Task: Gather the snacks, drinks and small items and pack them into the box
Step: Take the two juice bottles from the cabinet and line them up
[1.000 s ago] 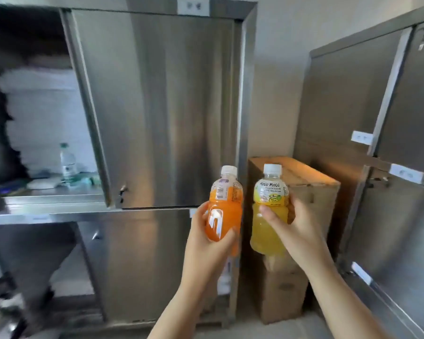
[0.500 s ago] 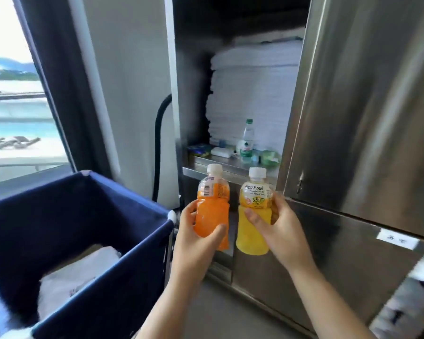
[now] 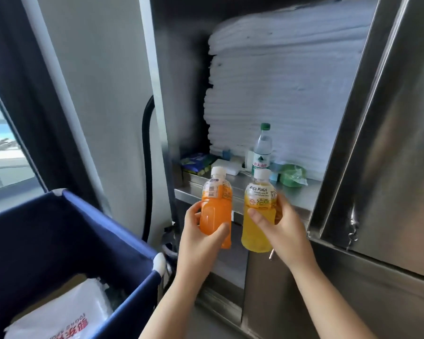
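My left hand grips an orange juice bottle with a white cap, held upright. Beside it, my right hand grips a yellow Mogu Mogu bottle, also upright. Both bottles are in front of a steel shelf inside an open cabinet. On that shelf stand a clear water bottle with a green cap, a blue-green snack packet, a white block and a green wrapped item. No packing box can be picked out with certainty.
A stack of white towels fills the cabinet behind the shelf. The open steel door hangs at right. A navy fabric cart at lower left holds a white plastic-wrapped pack. A black hose runs down the wall.
My view swung left from the cabinet doors and cardboard box to the open shelf and blue cart, then drew closer. Both hands kept their bottles throughout.
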Motion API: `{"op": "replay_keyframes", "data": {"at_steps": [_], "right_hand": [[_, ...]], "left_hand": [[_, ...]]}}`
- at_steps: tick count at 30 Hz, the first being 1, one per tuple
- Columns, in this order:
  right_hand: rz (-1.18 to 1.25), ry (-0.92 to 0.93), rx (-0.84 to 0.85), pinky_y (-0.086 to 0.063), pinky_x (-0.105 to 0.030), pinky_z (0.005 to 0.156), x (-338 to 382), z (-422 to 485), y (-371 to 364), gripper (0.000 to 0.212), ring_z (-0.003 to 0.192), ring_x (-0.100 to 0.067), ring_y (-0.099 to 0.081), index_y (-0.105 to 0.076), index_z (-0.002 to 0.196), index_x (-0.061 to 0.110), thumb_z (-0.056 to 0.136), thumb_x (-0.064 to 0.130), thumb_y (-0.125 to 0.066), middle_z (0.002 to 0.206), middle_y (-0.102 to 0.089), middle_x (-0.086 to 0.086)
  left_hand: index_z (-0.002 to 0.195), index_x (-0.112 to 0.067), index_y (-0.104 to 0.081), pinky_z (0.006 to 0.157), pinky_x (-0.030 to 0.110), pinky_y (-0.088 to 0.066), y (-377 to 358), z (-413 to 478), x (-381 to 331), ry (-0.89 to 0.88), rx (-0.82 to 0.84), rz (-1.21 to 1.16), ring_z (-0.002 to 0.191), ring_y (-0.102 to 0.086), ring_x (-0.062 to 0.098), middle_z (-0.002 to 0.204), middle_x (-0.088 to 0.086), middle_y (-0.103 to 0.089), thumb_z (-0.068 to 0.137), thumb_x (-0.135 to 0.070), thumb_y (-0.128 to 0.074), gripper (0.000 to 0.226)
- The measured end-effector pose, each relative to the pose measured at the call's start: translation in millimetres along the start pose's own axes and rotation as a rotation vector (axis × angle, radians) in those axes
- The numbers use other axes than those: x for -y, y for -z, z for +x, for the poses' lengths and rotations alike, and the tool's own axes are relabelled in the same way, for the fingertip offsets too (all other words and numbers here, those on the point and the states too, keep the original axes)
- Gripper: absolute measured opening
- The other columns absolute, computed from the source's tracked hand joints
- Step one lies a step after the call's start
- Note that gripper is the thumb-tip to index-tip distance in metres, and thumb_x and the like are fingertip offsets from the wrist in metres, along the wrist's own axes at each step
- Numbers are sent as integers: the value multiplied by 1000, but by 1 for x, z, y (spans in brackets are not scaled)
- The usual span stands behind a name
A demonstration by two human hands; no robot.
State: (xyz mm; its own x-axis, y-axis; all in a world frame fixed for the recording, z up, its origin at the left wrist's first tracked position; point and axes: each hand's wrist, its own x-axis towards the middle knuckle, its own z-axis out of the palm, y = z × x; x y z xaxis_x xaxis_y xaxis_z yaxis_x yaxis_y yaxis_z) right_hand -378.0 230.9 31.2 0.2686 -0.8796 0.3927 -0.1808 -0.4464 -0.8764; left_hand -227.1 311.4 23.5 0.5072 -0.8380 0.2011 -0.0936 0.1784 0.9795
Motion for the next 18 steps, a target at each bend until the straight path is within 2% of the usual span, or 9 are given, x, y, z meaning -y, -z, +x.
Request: {"op": "replay_keyframes", "data": {"at_steps": [5, 8, 11, 14, 18], "right_hand": [[-48, -54, -91, -40, -10, 70, -40, 75, 8, 43, 93, 17, -56, -49, 112, 46, 74, 57, -66, 99, -59, 39], [-83, -101, -122, -41, -11, 72, -64, 102, 12, 49, 92, 15, -57, -49, 115, 44, 72, 60, -66, 98, -62, 32], [-120, -164, -162, -46, -17, 76, -87, 125, 16, 61, 95, 9, -58, -49, 123, 38, 70, 63, -65, 105, -62, 24], [-158, -208, -229, -43, -13, 70, -108, 147, 21, 57, 90, 15, -56, -45, 119, 44, 70, 63, -65, 102, -60, 27], [-197, -255, -338, -42, -10, 65, -128, 173, 27, 55, 89, 17, -56, -45, 122, 42, 74, 57, -67, 101, -62, 28]], "left_hand": [[109, -47, -44, 55, 16, -51, -37, 81, 16, 16, 48, -7, 80, -62, -6, 103, -13, -58, 68, -25, -74, 55], [116, -43, -43, 56, 16, -51, -58, 117, 34, 30, 97, -2, 83, -63, -3, 106, -11, -59, 64, -31, -73, 62], [118, -42, -43, 59, 16, -52, -79, 149, 53, 40, 196, -3, 84, -63, -6, 103, -16, -60, 70, -28, -77, 60], [112, -46, -44, 59, 16, -52, -101, 181, 70, 35, 283, -7, 85, -63, -4, 97, -20, -62, 68, -30, -78, 58], [114, -45, -42, 66, 25, -57, -131, 218, 82, 57, 410, 1, 87, -62, -5, 104, -19, -60, 64, -40, -77, 61]]}}
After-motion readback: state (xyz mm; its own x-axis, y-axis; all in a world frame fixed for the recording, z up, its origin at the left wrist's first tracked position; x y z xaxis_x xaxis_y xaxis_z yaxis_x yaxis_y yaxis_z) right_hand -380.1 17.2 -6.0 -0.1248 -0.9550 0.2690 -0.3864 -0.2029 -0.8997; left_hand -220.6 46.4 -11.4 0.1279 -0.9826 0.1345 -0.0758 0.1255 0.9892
